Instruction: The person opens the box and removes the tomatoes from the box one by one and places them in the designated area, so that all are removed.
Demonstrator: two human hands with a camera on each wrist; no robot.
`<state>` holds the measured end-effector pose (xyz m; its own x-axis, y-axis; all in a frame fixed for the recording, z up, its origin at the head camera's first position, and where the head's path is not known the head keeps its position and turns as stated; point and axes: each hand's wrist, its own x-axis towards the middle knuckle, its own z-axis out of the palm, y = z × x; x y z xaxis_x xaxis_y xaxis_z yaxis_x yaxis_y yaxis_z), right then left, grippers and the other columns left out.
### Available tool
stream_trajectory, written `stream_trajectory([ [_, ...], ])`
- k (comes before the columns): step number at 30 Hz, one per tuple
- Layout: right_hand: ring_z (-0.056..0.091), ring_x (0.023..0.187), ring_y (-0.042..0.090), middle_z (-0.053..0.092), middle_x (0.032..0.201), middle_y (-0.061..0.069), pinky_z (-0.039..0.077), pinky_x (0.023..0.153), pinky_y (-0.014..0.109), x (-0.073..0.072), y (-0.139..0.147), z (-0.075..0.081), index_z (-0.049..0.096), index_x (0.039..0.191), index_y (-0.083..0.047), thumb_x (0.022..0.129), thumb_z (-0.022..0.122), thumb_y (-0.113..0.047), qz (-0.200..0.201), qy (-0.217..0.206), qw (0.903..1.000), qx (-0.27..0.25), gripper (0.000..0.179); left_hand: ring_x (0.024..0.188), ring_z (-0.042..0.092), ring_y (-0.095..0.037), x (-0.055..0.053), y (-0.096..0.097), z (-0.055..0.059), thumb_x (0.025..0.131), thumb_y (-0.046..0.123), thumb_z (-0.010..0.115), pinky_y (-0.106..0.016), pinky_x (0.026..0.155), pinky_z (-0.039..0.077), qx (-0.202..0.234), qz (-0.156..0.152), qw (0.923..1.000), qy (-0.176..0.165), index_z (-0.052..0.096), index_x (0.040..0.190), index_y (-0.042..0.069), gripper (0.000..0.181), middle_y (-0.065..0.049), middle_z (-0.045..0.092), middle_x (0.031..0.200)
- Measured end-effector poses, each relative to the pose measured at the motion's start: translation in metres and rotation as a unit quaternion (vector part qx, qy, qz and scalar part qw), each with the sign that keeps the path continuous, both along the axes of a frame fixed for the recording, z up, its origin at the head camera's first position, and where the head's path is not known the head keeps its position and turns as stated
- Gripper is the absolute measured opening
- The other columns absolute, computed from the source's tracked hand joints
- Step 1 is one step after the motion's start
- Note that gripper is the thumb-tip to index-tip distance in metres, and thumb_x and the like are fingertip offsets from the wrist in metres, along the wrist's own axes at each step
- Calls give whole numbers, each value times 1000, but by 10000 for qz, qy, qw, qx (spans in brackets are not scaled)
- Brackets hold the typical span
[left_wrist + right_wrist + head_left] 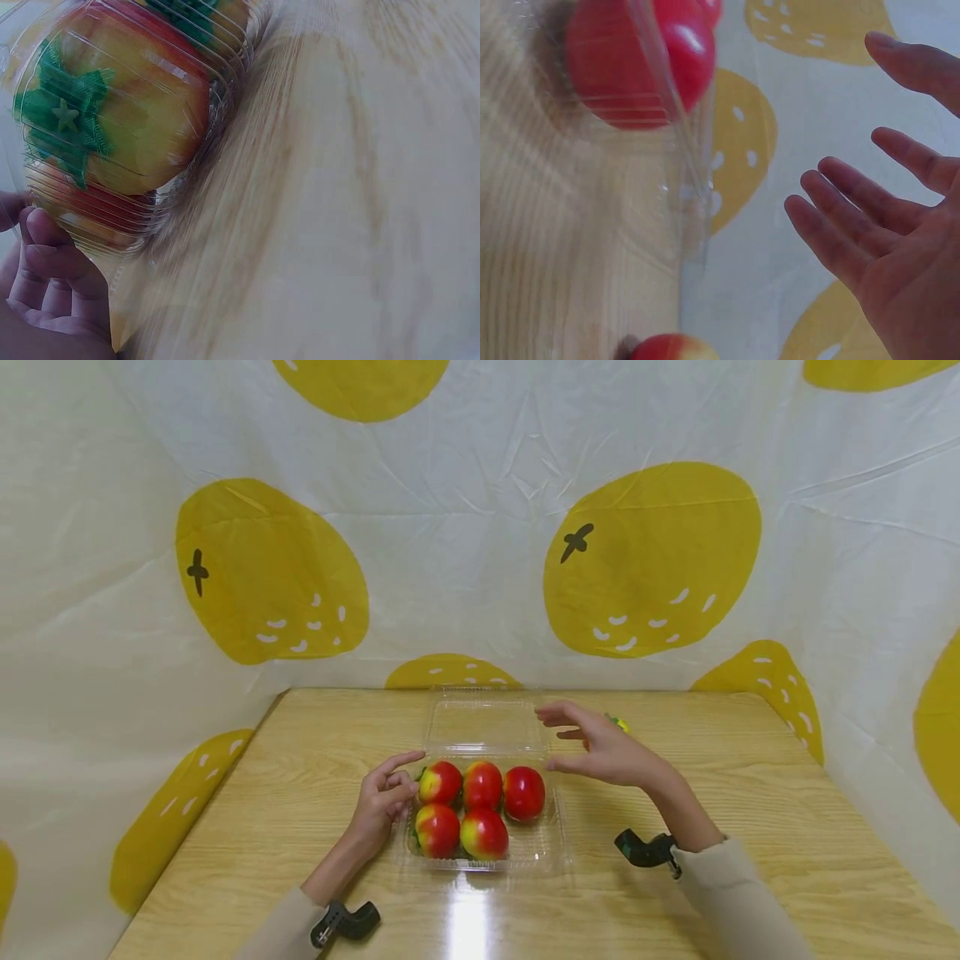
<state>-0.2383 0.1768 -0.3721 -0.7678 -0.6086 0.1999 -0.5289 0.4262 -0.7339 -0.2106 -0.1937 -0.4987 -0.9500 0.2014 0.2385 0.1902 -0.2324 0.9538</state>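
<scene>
A clear plastic clamshell box (536, 852) holds several glossy red-and-yellow fruits (483, 785), three in the far row and two in the near row. Green fabric-like leaves (64, 112) top one of them in the left wrist view. The box's clear lid (483, 725) lies folded back, away from the person. With thumb and index finger, my left hand (381, 806) pinches the box's left rim. My right hand (600, 745) hovers by the right side of the lid and hinge, fingers spread and holding nothing.
Another fruit (621, 723) with green leaves lies on the wooden table (300, 777) behind my right hand, mostly hidden. A white cloth (450, 568) printed with yellow fruit hangs around the back and sides. Black wrist mounts (645, 849) sit at both sleeves.
</scene>
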Motion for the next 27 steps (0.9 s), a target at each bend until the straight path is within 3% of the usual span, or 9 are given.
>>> stream_trajectory([
  [6, 56, 132, 39, 56, 146, 17, 51, 107, 57, -1, -16, -3, 49, 146, -3, 89, 81, -18, 479, 111, 9979, 432, 66, 49, 48, -7, 2, 0, 0, 96, -2, 57, -35, 43, 22, -22, 38, 10000, -41, 47, 144, -13, 50, 4, 55, 67],
  [14, 61, 125, 38, 61, 139, 18, 56, 102, 51, 0, -33, 1, 53, 139, -4, 89, 80, -17, 824, 54, 9897, 1172, 58, 49, 48, -7, 3, 0, 0, 95, -2, 58, -36, 42, 21, -84, 69, 9999, 6, 46, 143, -14, 51, 4, 54, 66],
  [19, 62, 122, 36, 64, 133, 18, 55, 102, 53, 0, -40, 1, 56, 134, -4, 88, 82, -21, 865, -34, 9824, 1657, 56, 49, 48, -7, 1, 0, -1, 95, -2, 58, -36, 41, 21, -98, 59, 9999, 7, 47, 143, -13, 51, 4, 54, 66],
  [27, 62, 117, 31, 66, 123, 11, 53, 102, 47, -1, -50, -1, 60, 129, -5, 84, 85, -23, 603, -101, 9698, 2360, 54, 48, 47, -7, 0, 1, -1, 94, -3, 59, -34, 41, 22, -92, 48, 9999, 14, 46, 144, -15, 53, 4, 53, 65],
])
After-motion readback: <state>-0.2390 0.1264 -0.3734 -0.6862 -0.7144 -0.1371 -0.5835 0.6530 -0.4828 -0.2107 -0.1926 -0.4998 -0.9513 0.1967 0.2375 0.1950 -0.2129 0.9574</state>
